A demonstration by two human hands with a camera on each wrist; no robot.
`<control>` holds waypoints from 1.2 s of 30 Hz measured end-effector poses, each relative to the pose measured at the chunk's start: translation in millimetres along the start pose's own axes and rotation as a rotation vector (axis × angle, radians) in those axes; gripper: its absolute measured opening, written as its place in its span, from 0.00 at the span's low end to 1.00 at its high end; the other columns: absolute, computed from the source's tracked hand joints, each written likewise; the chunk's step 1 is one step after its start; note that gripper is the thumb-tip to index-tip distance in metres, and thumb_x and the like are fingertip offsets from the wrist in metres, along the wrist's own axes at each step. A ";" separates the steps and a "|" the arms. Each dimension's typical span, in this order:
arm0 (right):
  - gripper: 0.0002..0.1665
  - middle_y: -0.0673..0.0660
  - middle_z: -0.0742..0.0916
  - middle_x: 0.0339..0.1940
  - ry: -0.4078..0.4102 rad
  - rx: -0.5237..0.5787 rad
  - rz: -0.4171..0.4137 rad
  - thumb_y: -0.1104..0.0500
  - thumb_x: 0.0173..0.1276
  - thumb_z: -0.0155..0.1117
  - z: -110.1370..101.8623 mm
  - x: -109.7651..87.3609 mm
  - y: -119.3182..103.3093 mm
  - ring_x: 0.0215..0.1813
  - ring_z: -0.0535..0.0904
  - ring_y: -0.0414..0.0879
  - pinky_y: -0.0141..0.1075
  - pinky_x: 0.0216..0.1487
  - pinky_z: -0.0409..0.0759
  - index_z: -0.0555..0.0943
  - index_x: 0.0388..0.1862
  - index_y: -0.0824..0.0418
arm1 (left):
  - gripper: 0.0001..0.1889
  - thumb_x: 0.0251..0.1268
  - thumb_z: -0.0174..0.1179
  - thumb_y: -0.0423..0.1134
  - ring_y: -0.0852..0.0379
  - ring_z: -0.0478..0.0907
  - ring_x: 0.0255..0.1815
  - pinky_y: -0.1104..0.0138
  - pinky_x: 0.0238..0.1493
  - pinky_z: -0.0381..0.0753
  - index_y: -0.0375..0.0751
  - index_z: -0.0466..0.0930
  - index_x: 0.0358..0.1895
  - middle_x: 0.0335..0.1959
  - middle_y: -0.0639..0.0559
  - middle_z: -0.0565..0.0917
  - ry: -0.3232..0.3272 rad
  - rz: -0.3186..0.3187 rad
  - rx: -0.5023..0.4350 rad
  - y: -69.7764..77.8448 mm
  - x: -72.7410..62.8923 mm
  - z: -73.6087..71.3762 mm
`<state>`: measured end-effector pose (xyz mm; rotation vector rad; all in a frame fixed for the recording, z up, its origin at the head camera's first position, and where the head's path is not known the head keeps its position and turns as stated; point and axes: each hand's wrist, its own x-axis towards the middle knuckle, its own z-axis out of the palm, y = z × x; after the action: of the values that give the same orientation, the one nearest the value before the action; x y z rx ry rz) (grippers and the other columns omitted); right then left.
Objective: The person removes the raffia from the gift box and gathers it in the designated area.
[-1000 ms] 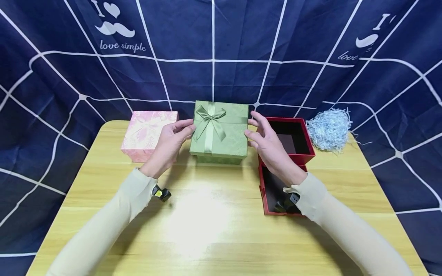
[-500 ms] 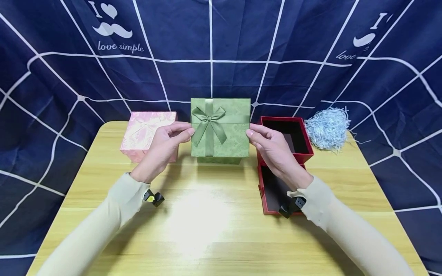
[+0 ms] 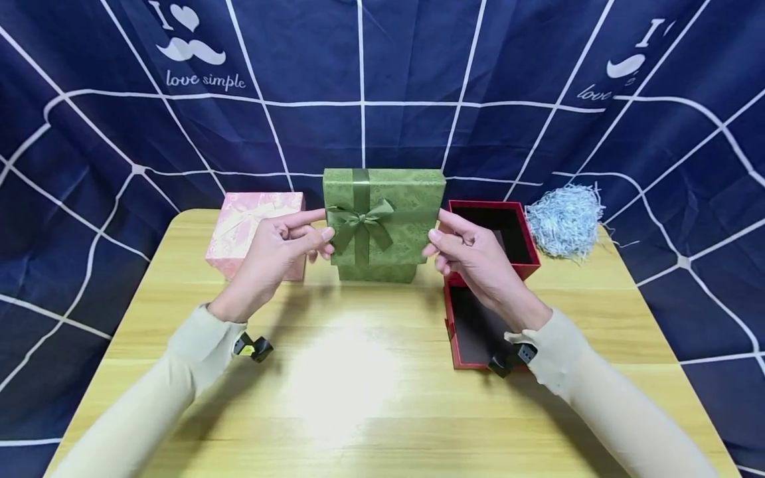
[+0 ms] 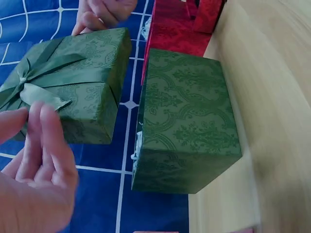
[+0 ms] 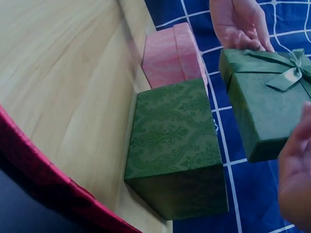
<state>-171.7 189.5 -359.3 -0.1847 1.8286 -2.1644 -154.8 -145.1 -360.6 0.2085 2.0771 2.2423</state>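
Observation:
A green patterned gift box lid (image 3: 412,232) with a ribbon bow is held between both hands, tilted up in the head view. My left hand (image 3: 265,262) grips its left edge, and my right hand (image 3: 487,265) grips the right edge with thumb and fingers. Below the lid stands the green box base (image 3: 376,273), mostly covered by it from above. Both wrist views show the lid apart from the base (image 4: 187,107), with a gap between them. Pale shreds (image 4: 138,145) peek out at the base's rim; the rest of its inside is hidden.
On the left sits a pink gift box (image 3: 230,239), partly behind my left hand. An open red box (image 3: 526,272) stands at right, its red lid (image 3: 460,362) lying in front. Light blue shredded paper (image 3: 566,222) is heaped beyond. A blue grid cloth (image 3: 412,60) hangs behind the table.
Both hands have taken hold of the green lid and raised it off its base. Its near side has tipped so that the top now faces me and looks darker. The other boxes have stayed put.

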 end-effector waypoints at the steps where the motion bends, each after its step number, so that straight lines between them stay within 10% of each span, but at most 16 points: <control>1: 0.41 0.54 0.93 0.39 -0.009 0.003 0.006 0.66 0.85 0.59 -0.3 -0.5 0.3 0.31 0.87 0.40 0.28 0.34 0.83 0.55 0.90 0.65 | 0.27 0.77 0.68 0.30 0.54 0.90 0.33 0.66 0.49 0.85 0.28 0.77 0.74 0.33 0.48 0.92 -0.022 -0.012 -0.002 0.4 -0.7 -0.8; 6: 0.41 0.61 0.92 0.53 -0.062 0.073 0.029 0.69 0.86 0.57 -2.4 -2.4 2.5 0.51 0.92 0.49 0.32 0.47 0.88 0.52 0.89 0.68 | 0.30 0.78 0.68 0.32 0.48 0.93 0.39 0.60 0.65 0.82 0.33 0.74 0.79 0.42 0.44 0.94 -0.083 -0.045 0.021 0.0 -4.9 -3.9; 12: 0.06 0.69 0.88 0.61 -0.130 0.090 -0.004 0.72 0.86 0.53 -4.8 -7.8 7.9 0.62 0.88 0.57 0.41 0.59 0.86 0.71 0.57 0.72 | 0.29 0.78 0.67 0.33 0.43 0.93 0.43 0.63 0.64 0.80 0.37 0.75 0.79 0.45 0.43 0.93 -0.099 -0.020 0.050 -0.4 -12.0 -6.9; 16: 0.19 0.68 0.88 0.62 -0.175 0.090 -0.032 0.70 0.87 0.52 -5.7 -14.4 8.2 0.63 0.87 0.60 0.44 0.61 0.85 0.74 0.72 0.66 | 0.28 0.80 0.63 0.35 0.44 0.93 0.46 0.70 0.44 0.82 0.40 0.74 0.80 0.46 0.42 0.93 -0.106 -0.015 0.061 -0.6 -20.9 -6.7; 26: 0.30 0.64 0.83 0.71 -0.218 0.147 -0.003 0.50 0.93 0.47 -4.3 -31.6 9.5 0.58 0.90 0.57 0.45 0.59 0.86 0.71 0.83 0.62 | 0.20 0.86 0.61 0.39 0.46 0.90 0.36 0.48 0.39 0.91 0.26 0.82 0.66 0.37 0.37 0.88 -0.049 0.020 -0.129 -7.4 -40.3 1.4; 32: 0.30 0.53 0.75 0.36 -0.163 0.051 0.056 0.48 0.91 0.52 -2.6 -43.5 13.0 0.36 0.76 0.40 0.33 0.46 0.85 0.72 0.82 0.62 | 0.20 0.80 0.67 0.37 0.49 0.87 0.26 0.52 0.35 0.91 0.28 0.82 0.66 0.33 0.41 0.86 -0.068 -0.040 -0.058 -12.9 -48.7 2.3; 36: 0.29 0.52 0.70 0.33 -0.135 -0.003 0.081 0.52 0.89 0.56 -1.4 -50.2 16.2 0.35 0.71 0.42 0.31 0.40 0.82 0.72 0.81 0.63 | 0.21 0.75 0.72 0.34 0.46 0.87 0.24 0.54 0.38 0.90 0.32 0.81 0.66 0.34 0.41 0.89 -0.088 -0.077 -0.001 -16.3 -52.8 2.2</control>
<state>-122.2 203.9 -370.6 -0.2468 1.7350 -2.0426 -102.9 -149.5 -379.1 0.2196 2.0042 2.1503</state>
